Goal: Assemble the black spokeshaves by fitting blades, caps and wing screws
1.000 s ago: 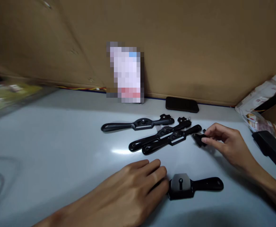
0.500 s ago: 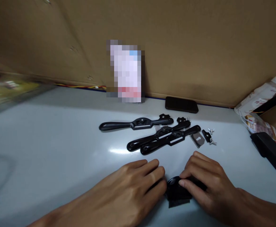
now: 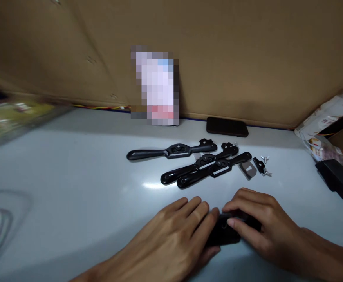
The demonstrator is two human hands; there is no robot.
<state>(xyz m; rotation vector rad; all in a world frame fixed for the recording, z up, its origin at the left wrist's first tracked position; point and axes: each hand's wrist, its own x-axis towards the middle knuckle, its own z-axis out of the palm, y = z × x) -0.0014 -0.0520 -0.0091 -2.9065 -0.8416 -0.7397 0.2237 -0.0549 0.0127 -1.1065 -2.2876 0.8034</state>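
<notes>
Black and glossy, the tool (image 3: 226, 234) is near the lower edge of the head view, between the two hands and partly covered by both. The left hand (image 3: 179, 231) has its grip closed round the left end: the fingers lie over the top and the thumb shows below, with the fingertips largely out of sight. The right hand (image 3: 259, 223) comes in from the other side, thumb on the tool's near face, fingers bent over the far edge; its grip is closed on the right part, with no clear gap between skin and tool. The middle of the tool shows between the hands, dark and somewhat blurred. Whether its underside touches the tabletop (image 3: 86, 164) cannot be told.

Beyond the hands, well apart from either grip, lie three black frames (image 3: 148, 154); the nearer two overlap or touch. Just beside their right ends are a grey blade (image 3: 248, 171), a small black plate (image 3: 259, 166) and two wing screws (image 3: 264, 159). A phone (image 3: 227, 127) lies farther back, near the cardboard wall (image 3: 256, 58).
</notes>
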